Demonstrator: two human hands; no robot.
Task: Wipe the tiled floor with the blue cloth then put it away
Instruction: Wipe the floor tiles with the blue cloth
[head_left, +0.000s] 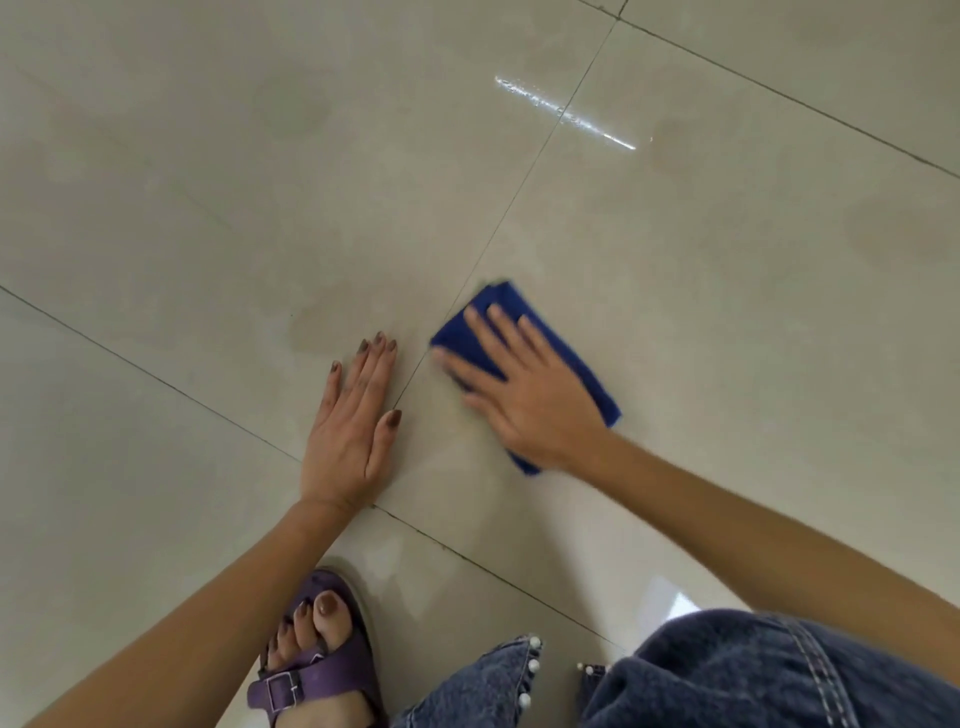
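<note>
Right hand (524, 395) flat on blue cloth (587, 364) (folded), left hand (353, 431) beside grout line (498, 223)

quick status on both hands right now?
Left hand: open, flat on the tiled floor, holding nothing.
Right hand: open, straight fingers pressing the blue cloth onto the floor.

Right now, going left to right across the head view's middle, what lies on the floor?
Left hand flat on beige tile → thin dark grout line → folded blue cloth, pressed under the right hand.
</note>
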